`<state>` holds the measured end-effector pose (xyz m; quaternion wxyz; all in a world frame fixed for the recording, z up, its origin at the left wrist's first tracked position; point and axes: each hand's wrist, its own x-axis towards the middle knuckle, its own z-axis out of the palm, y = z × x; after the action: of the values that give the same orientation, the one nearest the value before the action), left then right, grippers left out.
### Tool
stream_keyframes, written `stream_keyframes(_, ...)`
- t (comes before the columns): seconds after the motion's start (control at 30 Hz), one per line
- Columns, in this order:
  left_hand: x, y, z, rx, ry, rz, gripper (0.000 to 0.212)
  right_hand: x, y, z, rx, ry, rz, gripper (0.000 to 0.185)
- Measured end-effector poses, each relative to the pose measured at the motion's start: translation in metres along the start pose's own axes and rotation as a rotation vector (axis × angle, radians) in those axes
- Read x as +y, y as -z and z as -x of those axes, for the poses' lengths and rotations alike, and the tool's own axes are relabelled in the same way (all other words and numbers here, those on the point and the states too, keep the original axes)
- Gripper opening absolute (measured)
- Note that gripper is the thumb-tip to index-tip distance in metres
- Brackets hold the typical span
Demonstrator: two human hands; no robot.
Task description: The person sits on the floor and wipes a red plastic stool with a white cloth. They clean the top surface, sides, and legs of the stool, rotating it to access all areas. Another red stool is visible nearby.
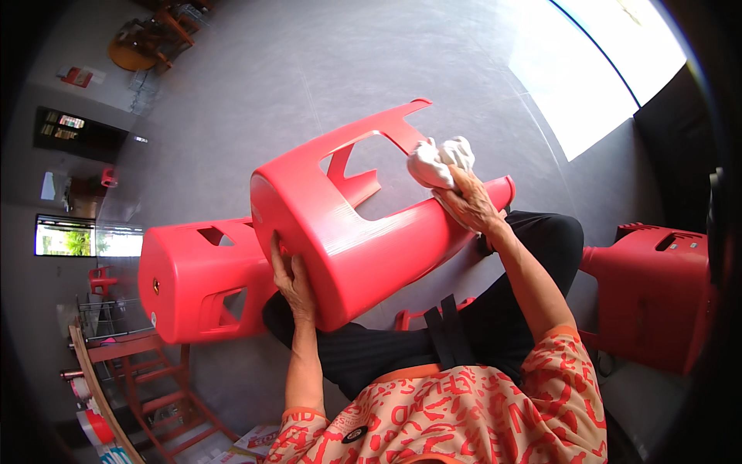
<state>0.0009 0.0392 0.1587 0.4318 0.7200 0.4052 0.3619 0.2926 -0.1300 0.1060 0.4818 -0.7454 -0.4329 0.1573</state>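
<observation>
A red plastic stool (pixel 371 255) lies tipped on its side before me, its seat towards the left and its legs pointing up and right. My left hand (pixel 294 284) steadies the seat, fingers spread on its flat face around the centre hole. In my right hand (pixel 472 200) is a bunched white cloth (pixel 435 162), pressed against a leg of the stool near its foot. Part of the cloth hangs below the hand along that leg. The far side of the stool is hidden.
A second red stool (pixel 203 284) lies on its side at the left, and red plastic stools (pixel 649 296) are at the right. A reddish wooden rack (pixel 156 383) stands at lower left. Grey floor (pixel 359 64) stretches ahead, with bright light at upper right.
</observation>
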Motion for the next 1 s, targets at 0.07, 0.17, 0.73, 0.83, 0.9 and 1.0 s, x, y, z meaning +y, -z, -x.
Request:
stream_keyframes(0.07, -0.012, 0.006, -0.001, -0.023, -0.013, -0.031, 0.064, -0.005, -0.009, 0.019, 0.073, -0.018, -0.05, 0.026)
stream_keyframes(0.17, -0.012, 0.008, -0.001, -0.029, 0.004, -0.039, 0.063, -0.045, -0.029, 0.042, 0.223, 0.037, -0.233, 0.031)
stream_keyframes(0.73, -0.014, 0.0, -0.006, 0.047, 0.021, -0.001, 0.063, -0.034, -0.084, 0.036, 0.809, 0.092, 0.058, 0.05)
stream_keyframes(0.83, -0.018, -0.001, -0.01, 0.062, 0.017, -0.022, 0.063, 0.016, -0.075, 0.028, 0.811, 0.048, 0.096, 0.05)
stream_keyframes(0.9, -0.008, -0.008, -0.011, 0.051, -0.01, -0.035, 0.063, 0.062, -0.072, 0.025, 0.817, -0.191, 0.134, 0.05)
stream_keyframes(1.0, -0.006, -0.007, -0.01, 0.055, -0.096, -0.096, 0.063, 0.056, -0.048, 0.018, 0.667, -0.431, 0.12, 0.048)
